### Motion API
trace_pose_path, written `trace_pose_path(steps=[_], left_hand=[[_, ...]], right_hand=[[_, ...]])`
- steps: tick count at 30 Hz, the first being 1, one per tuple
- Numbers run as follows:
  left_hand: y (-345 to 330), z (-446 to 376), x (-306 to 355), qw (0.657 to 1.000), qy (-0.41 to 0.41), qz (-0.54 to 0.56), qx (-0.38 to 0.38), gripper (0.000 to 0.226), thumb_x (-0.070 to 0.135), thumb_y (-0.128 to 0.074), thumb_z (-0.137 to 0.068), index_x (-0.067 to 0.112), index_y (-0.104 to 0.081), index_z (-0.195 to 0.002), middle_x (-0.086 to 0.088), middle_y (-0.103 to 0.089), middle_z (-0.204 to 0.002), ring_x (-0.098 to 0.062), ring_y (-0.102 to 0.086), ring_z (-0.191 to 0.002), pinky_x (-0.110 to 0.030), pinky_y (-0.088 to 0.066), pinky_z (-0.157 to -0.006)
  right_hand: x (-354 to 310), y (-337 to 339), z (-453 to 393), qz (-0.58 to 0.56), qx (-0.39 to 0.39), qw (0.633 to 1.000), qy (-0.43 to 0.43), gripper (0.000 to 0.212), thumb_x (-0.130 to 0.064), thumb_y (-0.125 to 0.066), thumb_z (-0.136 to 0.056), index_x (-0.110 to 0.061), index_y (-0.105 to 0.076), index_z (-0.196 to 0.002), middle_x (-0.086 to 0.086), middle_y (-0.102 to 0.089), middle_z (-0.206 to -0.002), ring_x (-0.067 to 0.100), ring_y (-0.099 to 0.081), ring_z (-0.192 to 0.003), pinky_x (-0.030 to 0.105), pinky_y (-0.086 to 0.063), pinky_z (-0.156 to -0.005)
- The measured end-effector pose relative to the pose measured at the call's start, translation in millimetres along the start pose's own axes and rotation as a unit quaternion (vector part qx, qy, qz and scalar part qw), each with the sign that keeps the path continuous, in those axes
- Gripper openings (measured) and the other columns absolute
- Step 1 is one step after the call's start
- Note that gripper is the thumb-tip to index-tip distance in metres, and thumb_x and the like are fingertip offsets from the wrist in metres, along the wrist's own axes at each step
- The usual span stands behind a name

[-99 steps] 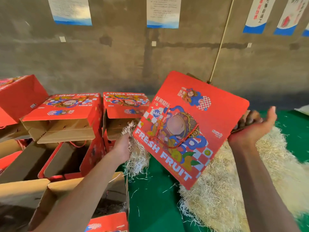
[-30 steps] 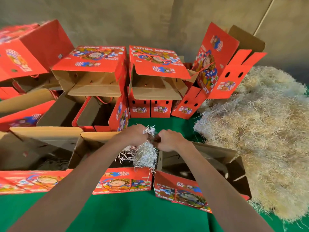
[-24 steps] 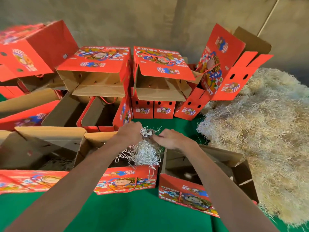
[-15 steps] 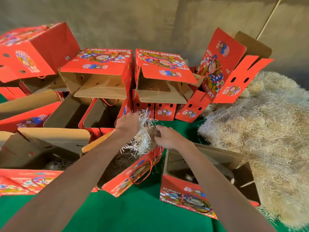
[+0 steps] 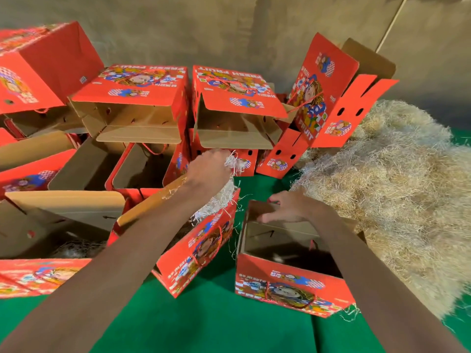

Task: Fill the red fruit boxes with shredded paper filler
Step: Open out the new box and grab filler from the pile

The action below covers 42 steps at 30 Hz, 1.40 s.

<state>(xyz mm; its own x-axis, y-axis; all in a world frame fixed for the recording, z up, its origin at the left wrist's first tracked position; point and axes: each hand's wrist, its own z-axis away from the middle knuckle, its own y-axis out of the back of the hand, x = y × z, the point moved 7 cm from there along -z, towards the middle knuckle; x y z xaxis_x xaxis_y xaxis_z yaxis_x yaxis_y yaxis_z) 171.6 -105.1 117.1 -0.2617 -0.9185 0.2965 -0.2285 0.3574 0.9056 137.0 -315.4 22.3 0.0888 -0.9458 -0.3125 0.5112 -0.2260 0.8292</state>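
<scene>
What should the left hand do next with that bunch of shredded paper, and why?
Probably lower the left hand and let go of its shredded paper into the tilted red box below it. The hand grips the clump above that open box, where some filler already shows, while the right hand rests on the neighbouring box.

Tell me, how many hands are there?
2. The left hand grips white shredded paper above the tilted red cardboard box; the right hand touches the upright red cardboard box.

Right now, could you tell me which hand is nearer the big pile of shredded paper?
Right. The right hand rests on a box flap beside the pile; the left hand is farther left.
</scene>
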Motion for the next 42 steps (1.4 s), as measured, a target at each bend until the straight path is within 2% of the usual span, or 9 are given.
trace_pose_path(steps=[5,15,20,26,30,32,34,39,42], left_hand=[[-5,0,43,0.996,-0.066,-0.064,0.005,0.018,0.022,-0.064,-0.091,0.017,-0.062,-0.108,-0.005,-0.066,-0.110,-0.031,-0.067,-0.095,-0.042,-0.051,-0.077],[26,-6,75,0.986,-0.118,-0.081,0.079,0.030,0.016,-0.064,-0.089,0.015,-0.059,-0.119,-0.003,-0.063,-0.125,-0.034,-0.069,-0.091,-0.038,-0.046,-0.065],[38,-3,79,0.986,-0.124,-0.061,0.097,0.031,0.018,-0.063,-0.091,0.015,-0.058,-0.121,-0.002,-0.060,-0.126,-0.035,-0.069,-0.092,-0.039,-0.048,-0.067],[33,4,76,0.987,-0.112,-0.057,0.102,0.037,0.017,-0.062,-0.090,0.016,-0.059,-0.127,-0.004,-0.062,-0.130,-0.033,-0.070,-0.095,-0.042,-0.052,-0.072],[10,9,76,0.995,-0.080,-0.023,0.055,0.032,0.018,-0.060,-0.091,0.015,-0.061,-0.123,-0.006,-0.062,-0.127,-0.037,-0.067,-0.099,-0.044,-0.050,-0.075],[-3,16,76,0.996,-0.078,-0.017,0.037,0.030,0.018,-0.059,-0.091,0.013,-0.061,-0.121,-0.006,-0.060,-0.129,-0.036,-0.067,-0.099,-0.045,-0.051,-0.076],[-14,23,73,0.997,-0.078,0.003,0.028,0.028,0.016,-0.059,-0.091,0.012,-0.061,-0.118,-0.006,-0.059,-0.127,-0.031,-0.068,-0.095,-0.043,-0.055,-0.074],[-55,37,71,0.992,-0.094,0.034,-0.081,0.019,0.031,-0.056,-0.098,0.012,-0.057,-0.102,-0.002,-0.053,-0.118,-0.021,-0.062,-0.080,-0.036,-0.052,-0.064],[-73,42,71,0.988,-0.099,0.044,-0.114,0.014,0.028,-0.058,-0.098,0.014,-0.055,-0.095,-0.002,-0.052,-0.112,-0.020,-0.058,-0.076,-0.028,-0.035,-0.056]], right_hand=[[20,-5,7,0.044,0.062,0.997,-0.014,0.020,-0.029,-0.064,-0.090,-0.019,-0.059,-0.073,-0.001,-0.062,-0.071,0.019,-0.065,-0.070,0.029,-0.047,-0.060],[-11,-18,3,0.054,0.035,0.998,0.011,0.036,-0.033,-0.060,-0.094,-0.021,-0.060,-0.128,0.007,-0.064,-0.120,0.029,-0.062,-0.108,0.041,-0.050,-0.096],[-51,-37,-10,0.044,-0.010,0.997,0.058,0.038,-0.061,-0.060,-0.090,-0.023,-0.064,-0.094,-0.005,-0.054,-0.076,0.024,-0.058,-0.080,0.030,-0.041,-0.065],[-84,-56,-18,0.047,-0.039,0.994,0.085,0.063,-0.064,-0.059,-0.088,-0.019,-0.058,-0.132,0.007,-0.061,-0.132,0.027,-0.059,-0.115,0.031,-0.042,-0.088],[-78,-48,-3,0.004,-0.077,0.993,0.088,0.050,-0.079,-0.041,-0.088,-0.035,-0.065,-0.082,-0.014,-0.055,-0.092,0.019,-0.053,-0.098,0.032,-0.036,-0.087],[-63,-39,8,-0.038,-0.096,0.992,0.078,0.057,-0.083,-0.039,-0.085,-0.038,-0.069,-0.101,-0.016,-0.059,-0.107,0.014,-0.053,-0.106,0.035,-0.039,-0.096],[-38,-31,13,-0.086,-0.120,0.989,0.031,0.058,-0.079,-0.040,-0.086,-0.041,-0.067,-0.121,-0.014,-0.061,-0.120,0.014,-0.052,-0.114,0.039,-0.042,-0.103],[28,-38,5,-0.097,-0.172,0.978,-0.060,0.033,-0.048,-0.050,-0.101,-0.025,-0.073,-0.098,0.001,-0.067,-0.099,0.018,-0.063,-0.089,0.034,-0.055,-0.087],[55,-66,-2,-0.148,-0.237,0.952,-0.124,0.019,-0.027,-0.053,-0.102,-0.013,-0.066,-0.100,0.007,-0.070,-0.093,0.009,-0.068,-0.064,0.023,-0.055,-0.059]])
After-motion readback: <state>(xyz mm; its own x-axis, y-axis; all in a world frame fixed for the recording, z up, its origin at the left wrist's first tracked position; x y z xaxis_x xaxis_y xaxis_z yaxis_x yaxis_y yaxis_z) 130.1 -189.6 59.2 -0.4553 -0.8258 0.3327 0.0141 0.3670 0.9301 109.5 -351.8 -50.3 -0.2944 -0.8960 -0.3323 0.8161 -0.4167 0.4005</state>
